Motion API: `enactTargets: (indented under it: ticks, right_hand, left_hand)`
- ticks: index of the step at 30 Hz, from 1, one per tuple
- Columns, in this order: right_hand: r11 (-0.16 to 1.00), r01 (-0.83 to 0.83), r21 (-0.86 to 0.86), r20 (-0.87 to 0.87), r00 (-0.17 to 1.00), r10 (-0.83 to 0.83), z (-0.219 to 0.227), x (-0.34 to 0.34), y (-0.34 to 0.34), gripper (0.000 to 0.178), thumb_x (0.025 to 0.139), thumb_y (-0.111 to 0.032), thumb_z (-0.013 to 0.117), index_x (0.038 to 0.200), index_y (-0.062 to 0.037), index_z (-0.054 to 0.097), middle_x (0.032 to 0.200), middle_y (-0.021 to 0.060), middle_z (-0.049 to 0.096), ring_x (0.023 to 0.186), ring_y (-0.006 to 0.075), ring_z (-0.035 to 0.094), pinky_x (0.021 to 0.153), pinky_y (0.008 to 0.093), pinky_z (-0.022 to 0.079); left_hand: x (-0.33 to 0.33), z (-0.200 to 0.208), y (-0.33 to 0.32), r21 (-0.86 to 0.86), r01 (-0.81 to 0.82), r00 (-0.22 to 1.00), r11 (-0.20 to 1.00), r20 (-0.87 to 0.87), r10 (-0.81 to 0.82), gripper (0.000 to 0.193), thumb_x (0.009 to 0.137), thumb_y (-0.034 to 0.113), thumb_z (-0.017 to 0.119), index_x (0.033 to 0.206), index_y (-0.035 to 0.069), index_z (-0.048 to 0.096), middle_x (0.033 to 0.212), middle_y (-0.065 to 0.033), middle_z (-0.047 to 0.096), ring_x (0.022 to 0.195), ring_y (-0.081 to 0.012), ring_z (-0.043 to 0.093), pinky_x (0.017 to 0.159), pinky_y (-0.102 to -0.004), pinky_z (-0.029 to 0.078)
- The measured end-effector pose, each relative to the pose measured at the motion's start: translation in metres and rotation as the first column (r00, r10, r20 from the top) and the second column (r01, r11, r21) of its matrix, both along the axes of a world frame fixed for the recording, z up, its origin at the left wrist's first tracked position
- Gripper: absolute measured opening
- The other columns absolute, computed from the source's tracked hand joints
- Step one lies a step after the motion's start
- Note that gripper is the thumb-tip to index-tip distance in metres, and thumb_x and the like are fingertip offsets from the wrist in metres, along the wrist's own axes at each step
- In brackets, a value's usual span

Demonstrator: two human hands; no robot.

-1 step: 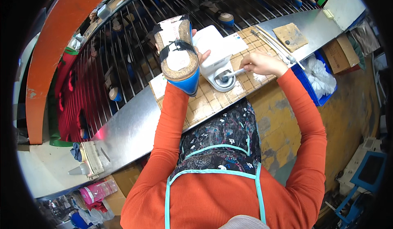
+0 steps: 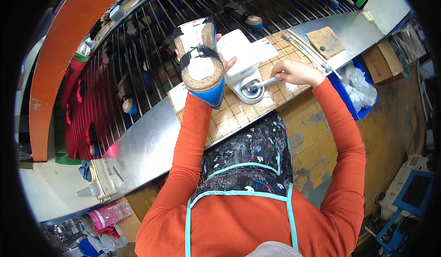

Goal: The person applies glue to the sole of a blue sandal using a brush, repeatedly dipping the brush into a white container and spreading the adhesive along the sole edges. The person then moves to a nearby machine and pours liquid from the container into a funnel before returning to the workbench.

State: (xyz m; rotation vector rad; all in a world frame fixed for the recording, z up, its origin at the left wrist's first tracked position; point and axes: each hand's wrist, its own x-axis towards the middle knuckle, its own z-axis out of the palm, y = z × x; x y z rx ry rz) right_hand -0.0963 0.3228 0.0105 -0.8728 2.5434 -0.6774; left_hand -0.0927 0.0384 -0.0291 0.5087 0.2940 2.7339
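My left hand (image 2: pixel 229 64) is mostly hidden behind a shoe on a blue last (image 2: pixel 204 84), with fingertips showing at its sides. The shoe has a cork-coloured edge, pale patches on its upward face and a black strap across the middle. My right hand (image 2: pixel 298 72) pinches the pale handle of a small brush (image 2: pixel 268 82). The brush's dark head rests inside the round cup (image 2: pixel 251 96) at the front of a white pot-like dispenser (image 2: pixel 238 43). This dispenser stands on a tan board with a grid of lines (image 2: pixel 225 121), just right of the shoe.
Beyond the metal ledge (image 2: pixel 147 142) runs a rack of metal bars (image 2: pixel 156 50), with more blue-lasted shoes (image 2: pixel 253 22) on it. Thin rods (image 2: pixel 308 50) and a brown pad (image 2: pixel 326 42) lie at the right. A blue crate (image 2: pixel 367 110) holds white plastic bags.
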Motion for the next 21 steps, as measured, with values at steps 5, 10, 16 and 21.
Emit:
enactTargets:
  ticks: [5,10,16,21]
  right_hand:
    - [0.943,0.087,-0.321,-0.143,0.98,-0.139,0.018,0.036,0.019,0.017,0.084,-0.017,0.067,0.097,-0.0064,0.071,0.082,0.0071,0.066,0.077,0.0223,0.063,0.074,0.0363,0.046]
    - [0.872,0.227,-0.433,-0.666,0.571,-0.479,0.024,0.088,-0.011,0.016,0.077,-0.009,0.074,0.093,-0.0121,0.073,0.079,0.0001,0.063,0.073,0.0148,0.058,0.078,0.032,0.034]
    - [0.613,0.161,-0.774,-0.288,0.772,-0.566,0.017,0.129,-0.072,0.023,0.077,0.001,0.074,0.1,-0.0019,0.074,0.103,0.0073,0.055,0.067,0.0088,0.053,0.061,0.0217,0.042]
    - [0.545,0.184,-0.818,-0.123,0.869,-0.479,0.006,0.142,-0.099,0.02,0.079,0.002,0.072,0.098,-0.0003,0.073,0.105,0.0085,0.054,0.066,0.0067,0.052,0.06,0.0196,0.044]
  left_hand:
    - [0.015,0.0,-0.013,-0.194,-0.136,0.979,0.971,0.125,0.163,0.082,0.085,0.071,0.043,0.145,0.014,0.035,0.127,-0.011,0.049,0.111,-0.0281,0.049,0.107,-0.0621,0.027]
    - [0.068,0.022,-0.027,-0.471,-0.236,0.888,0.85,0.25,0.385,0.098,0.081,0.076,0.048,0.142,0.002,0.034,0.116,-0.0214,0.06,0.086,-0.0349,0.067,0.085,-0.0537,0.053]
    - [0.13,0.005,-0.02,-0.723,-0.357,0.889,0.591,-0.069,0.453,0.09,0.08,0.073,0.054,0.13,-0.001,0.047,0.113,-0.0098,0.062,0.1,-0.0163,0.063,0.087,-0.0306,0.053]
    - [0.148,-0.006,-0.031,-0.809,-0.391,0.879,0.439,-0.187,0.438,0.099,0.071,0.077,0.06,0.124,-0.006,0.05,0.11,-0.013,0.064,0.096,-0.0185,0.066,0.086,-0.0313,0.054]
